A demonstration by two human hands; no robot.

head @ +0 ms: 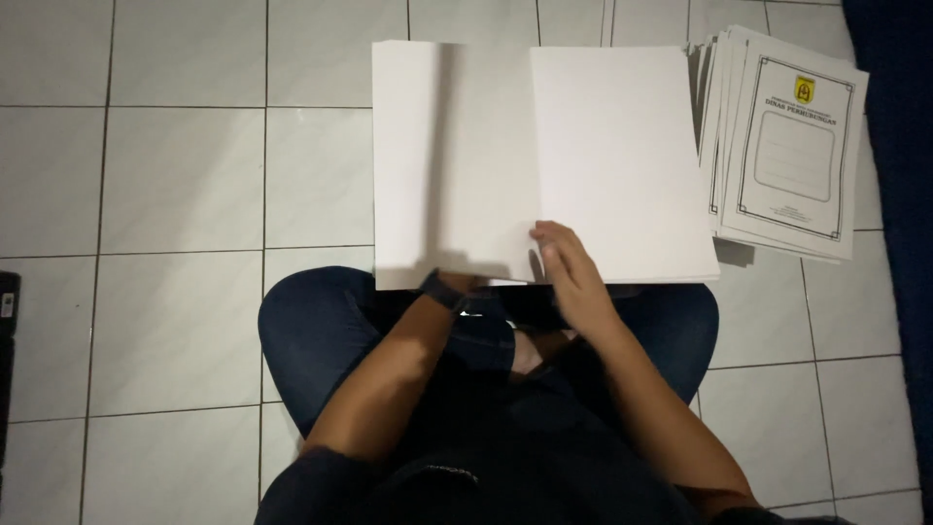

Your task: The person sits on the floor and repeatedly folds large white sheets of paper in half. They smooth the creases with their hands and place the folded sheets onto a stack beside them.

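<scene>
White tiled floor [175,165]; blank white sheets [544,156] at upper centre, printed covers stack [792,141] upper right. Right hand [569,267] lies open on the sheets; left hand [457,284] is hidden beneath them, state unclear.

White paper sheets [544,156], black-bordered covers [792,146], white floor tiles [175,175].

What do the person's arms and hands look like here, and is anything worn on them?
Both forearms are bare, with no gloves or rings visible. The left arm carries a dark wristband or watch at the wrist; the left hand itself is hidden under the white sheet. The right hand is bare, its fingers slim. Dark short sleeves begin near the elbows at the bottom edge of the view.
</scene>
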